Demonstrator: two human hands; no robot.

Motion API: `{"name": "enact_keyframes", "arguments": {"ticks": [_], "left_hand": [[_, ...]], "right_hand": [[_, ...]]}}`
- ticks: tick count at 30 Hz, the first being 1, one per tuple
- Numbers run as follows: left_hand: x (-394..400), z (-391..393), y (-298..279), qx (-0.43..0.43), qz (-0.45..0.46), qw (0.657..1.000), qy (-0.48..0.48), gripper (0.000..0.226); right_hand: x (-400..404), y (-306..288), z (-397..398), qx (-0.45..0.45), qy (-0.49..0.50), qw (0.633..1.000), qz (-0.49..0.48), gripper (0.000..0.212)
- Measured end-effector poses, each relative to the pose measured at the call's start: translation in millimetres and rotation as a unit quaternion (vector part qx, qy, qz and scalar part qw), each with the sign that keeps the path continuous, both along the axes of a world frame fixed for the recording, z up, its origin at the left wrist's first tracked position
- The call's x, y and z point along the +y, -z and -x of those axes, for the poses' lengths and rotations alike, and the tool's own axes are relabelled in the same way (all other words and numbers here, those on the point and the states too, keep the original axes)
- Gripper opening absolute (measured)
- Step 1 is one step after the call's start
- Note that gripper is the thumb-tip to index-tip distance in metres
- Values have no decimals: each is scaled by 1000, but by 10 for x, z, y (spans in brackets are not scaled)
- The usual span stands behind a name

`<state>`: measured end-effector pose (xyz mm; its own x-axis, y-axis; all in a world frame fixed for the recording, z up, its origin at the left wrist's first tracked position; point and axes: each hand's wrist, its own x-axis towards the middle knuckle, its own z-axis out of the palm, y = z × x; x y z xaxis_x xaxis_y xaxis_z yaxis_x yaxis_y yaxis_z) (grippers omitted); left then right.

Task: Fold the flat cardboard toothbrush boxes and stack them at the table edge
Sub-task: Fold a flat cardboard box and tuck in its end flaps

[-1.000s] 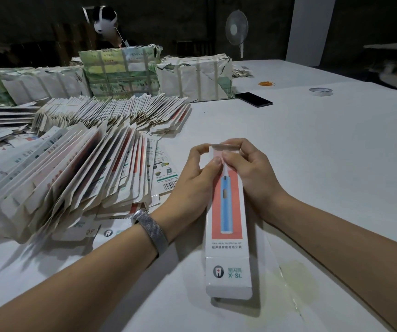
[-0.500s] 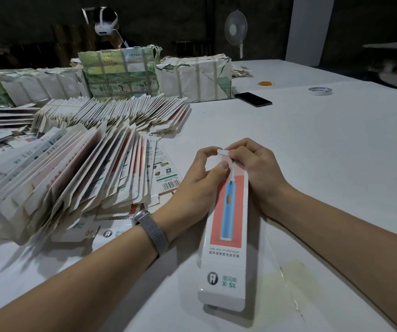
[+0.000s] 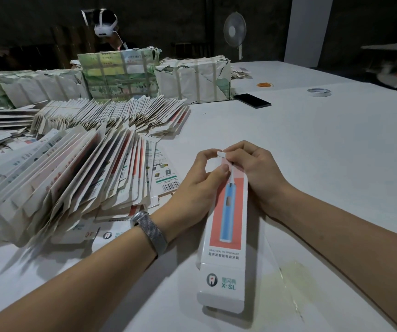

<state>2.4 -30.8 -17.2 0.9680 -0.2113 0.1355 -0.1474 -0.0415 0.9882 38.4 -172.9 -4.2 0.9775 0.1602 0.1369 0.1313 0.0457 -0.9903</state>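
White matte table, hands pinching glossy oblong cardboard box.

My left hand and right hand grip the far end of one folded toothbrush box, fingers pinched on its small end flap. The box's near end rests on the white desk. Fanned flat boxes lie to the left. A phone and tape roll lie farther off.
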Motion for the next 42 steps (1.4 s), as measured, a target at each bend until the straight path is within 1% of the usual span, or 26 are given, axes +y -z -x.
{"name": "enact_keyframes", "arguments": {"ticks": [3, 6, 8, 10, 17, 21, 23, 26, 29, 32, 35, 42], "left_hand": [[3, 9, -16, -1, -8, 1000, 3, 13], [9, 25, -35, -1, -25, 1000, 8, 26], [4, 31, -45, 3, -33, 999, 11, 34], [-5, 40, -49, 5, -29, 999, 13, 35], [1, 33, -52, -9, -16, 1000, 15, 30], [-2, 21, -37, -8, 10, 1000, 1, 24], [7, 15, -36, -6, 13, 1000, -13, 20], [17, 14, -39, 2, 39, 999, -24, 16], [15, 22, -47, 7, 50, 998, -26, 15], [8, 24, -41, 8, 73, 997, -25, 16], [-1, 14, -30, 6, 96, 995, -31, 18], [33, -20, 11, 7, 63, 998, -29, 13]], "right_hand": [[-4, 5, -2, 4, 0, 1000, -1, 37], [-3, 1, -18, 9, 11, 1000, -12, 32], [-10, 3, -34, 12, 10, 1000, -14, 34], [-18, 13, -42, 6, 10, 1000, -6, 38], [-26, 41, -49, -12, 15, 1000, -5, 36], [2, 61, -23, -18, 3, 999, -28, 23], [8, 69, -16, -17, -7, 999, -39, 10], [-7, 83, -11, -27, -37, 999, -25, 14], [-13, 96, -4, -45, -26, 999, -9, 3], [-14, 126, -23, -29, -6, 999, -33, 6], [-24, 137, -44, -18, 2, 999, -32, 8], [-38, 117, -38, -9, -9, 999, -49, 18]]}}
